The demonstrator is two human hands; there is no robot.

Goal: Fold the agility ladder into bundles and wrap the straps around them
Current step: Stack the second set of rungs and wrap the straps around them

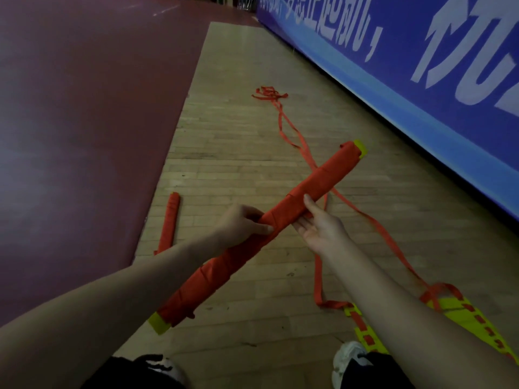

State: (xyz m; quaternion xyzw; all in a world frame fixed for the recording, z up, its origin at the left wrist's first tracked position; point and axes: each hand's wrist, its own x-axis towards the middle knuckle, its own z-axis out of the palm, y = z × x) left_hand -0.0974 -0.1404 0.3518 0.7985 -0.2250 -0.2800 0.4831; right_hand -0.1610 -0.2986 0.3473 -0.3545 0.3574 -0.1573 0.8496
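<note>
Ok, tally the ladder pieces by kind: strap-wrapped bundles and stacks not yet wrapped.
Strap-wrapped bundles: 2 (held bundle, floor bundle)
Unwrapped stacks: 1 (yellow rung stack)
Total: 3

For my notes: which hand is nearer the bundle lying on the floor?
Left. The left hand is just right of the floor bundle; the right hand is farther right.
</note>
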